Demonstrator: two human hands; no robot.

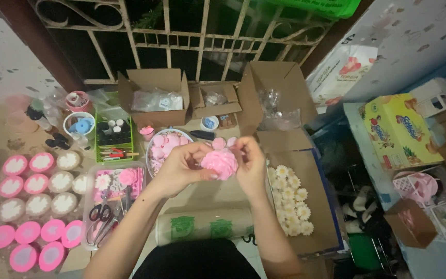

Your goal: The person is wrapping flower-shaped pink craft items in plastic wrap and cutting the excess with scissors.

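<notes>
While both pinch it between them, left hand (179,168) and right hand (250,164) steady the pink flower (219,163) above the roll (205,226).

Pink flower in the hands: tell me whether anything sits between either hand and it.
Nothing visible does. The left hand and the right hand both touch the pink flower directly, fingers on its left and right edges. The bowl of pink petals lies behind it, and the clear roll lies nearer the person, neither in between.
</notes>
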